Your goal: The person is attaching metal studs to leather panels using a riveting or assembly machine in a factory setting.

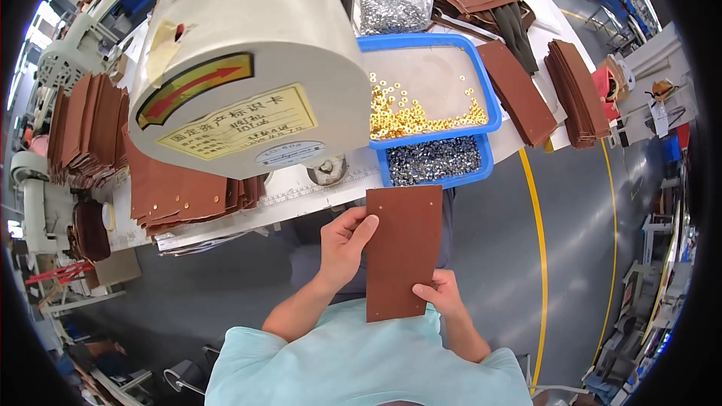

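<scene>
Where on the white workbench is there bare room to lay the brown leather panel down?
Little is bare: a white strip between the cream machine housing and the blue plastic trays. Stacked brown panels crowd the left; more stacks crowd the right.

A single head-worn fisheye view looks steeply down from close above, facing forward over the person's pale turquoise shirt point(361, 365) at the frame's lower edge toward the white tabletop point(301, 199) and large cream machine housing point(248, 60) at upper left.

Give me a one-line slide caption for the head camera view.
Both hands hold a brown leather piece below a white machine and trays of gold eyelets.
</scene>
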A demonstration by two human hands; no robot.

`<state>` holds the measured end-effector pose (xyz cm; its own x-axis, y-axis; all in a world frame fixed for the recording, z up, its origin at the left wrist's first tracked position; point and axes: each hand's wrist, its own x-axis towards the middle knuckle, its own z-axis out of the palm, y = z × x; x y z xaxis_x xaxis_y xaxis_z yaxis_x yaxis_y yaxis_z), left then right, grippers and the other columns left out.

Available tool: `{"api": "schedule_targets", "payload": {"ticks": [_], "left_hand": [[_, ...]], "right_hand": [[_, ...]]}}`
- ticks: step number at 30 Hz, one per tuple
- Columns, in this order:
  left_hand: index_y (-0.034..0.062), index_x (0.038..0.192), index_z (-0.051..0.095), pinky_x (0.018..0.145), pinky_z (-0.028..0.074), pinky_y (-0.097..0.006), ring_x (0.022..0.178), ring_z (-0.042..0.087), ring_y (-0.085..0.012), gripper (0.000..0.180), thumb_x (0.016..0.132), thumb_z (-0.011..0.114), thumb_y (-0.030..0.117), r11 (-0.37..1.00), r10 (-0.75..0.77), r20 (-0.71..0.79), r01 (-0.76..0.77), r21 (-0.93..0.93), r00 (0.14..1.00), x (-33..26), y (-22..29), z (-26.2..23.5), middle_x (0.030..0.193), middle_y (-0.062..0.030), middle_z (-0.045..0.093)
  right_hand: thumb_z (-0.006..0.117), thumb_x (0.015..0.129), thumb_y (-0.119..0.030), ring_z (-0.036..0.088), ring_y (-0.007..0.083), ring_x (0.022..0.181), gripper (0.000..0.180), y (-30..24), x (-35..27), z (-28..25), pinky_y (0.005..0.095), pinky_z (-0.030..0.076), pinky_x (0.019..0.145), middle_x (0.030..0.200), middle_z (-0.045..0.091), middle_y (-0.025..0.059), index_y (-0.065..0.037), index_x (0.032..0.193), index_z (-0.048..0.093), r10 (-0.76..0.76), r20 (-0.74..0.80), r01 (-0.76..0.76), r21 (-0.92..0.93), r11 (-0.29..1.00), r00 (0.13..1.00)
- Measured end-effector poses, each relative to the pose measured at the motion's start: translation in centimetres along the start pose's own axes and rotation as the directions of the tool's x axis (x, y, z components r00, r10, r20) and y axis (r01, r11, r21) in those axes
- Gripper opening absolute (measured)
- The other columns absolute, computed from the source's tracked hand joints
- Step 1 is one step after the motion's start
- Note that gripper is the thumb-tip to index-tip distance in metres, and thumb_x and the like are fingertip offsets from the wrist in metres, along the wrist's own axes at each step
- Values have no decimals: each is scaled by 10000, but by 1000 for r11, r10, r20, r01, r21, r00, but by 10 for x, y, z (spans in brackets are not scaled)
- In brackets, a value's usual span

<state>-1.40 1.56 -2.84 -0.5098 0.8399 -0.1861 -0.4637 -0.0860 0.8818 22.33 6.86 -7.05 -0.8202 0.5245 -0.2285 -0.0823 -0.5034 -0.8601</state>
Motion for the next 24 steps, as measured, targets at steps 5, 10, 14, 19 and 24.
{"api": "schedule_targets", "payload": {"ticks": [5, 10, 14, 19, 24], "left_hand": [[-14, 1009, 700, 650, 493, -224, 773, 608, -56, 156, 955, 660, 127, 914, 130, -65, -94, 395, 989, -20, 14, -11, 871, -27, 691], [59, 965, 734, 661, 550, -336, 731, 681, -236, 194, 872, 744, 228, 529, 424, 312, -512, 676, 850, -32, 64, -28, 850, -79, 708], [119, 815, 740, 559, 536, -350, 627, 669, -246, 145, 859, 742, 257, 14, 651, 266, -362, 932, 711, -55, 160, -108, 732, -46, 695], [71, 930, 718, 804, 532, -405, 876, 671, -318, 154, 853, 697, 202, -182, 866, 68, 185, 966, 495, -4, 269, -266, 920, -122, 705], [87, 1104, 673, 969, 483, -455, 1133, 598, -321, 354, 833, 695, 314, -350, 910, 72, 663, 661, 409, 26, 387, -418, 1180, -127, 645]], "right_hand": [[693, 929, -79, 632, 142, 1001, 296, 11, 19, 10, 304, 530, 861, 1093, 692, 78, 55, 1188, 644, 68, -97, -76, -86, 993, 993], [732, 800, -11, 629, 218, 1080, 402, 11, 22, 9, 367, 483, 974, 1162, 662, 105, 51, 1181, 622, 8, -207, -1, 30, 1000, 978], [757, 819, -29, 651, 244, 1071, 463, 13, 52, 3, 377, 484, 1003, 1173, 676, 116, -2, 1250, 590, -4, -71, 20, 224, 974, 997], [698, 864, -51, 653, 258, 1081, 421, -5, 76, 6, 391, 502, 995, 1179, 669, 127, 9, 1262, 579, -31, -149, 49, 117, 992, 988], [686, 850, -8, 623, 285, 1116, 458, -10, 68, 3, 433, 490, 1005, 1222, 639, 136, 17, 1289, 556, -37, -206, 75, 178, 981, 978]]}}
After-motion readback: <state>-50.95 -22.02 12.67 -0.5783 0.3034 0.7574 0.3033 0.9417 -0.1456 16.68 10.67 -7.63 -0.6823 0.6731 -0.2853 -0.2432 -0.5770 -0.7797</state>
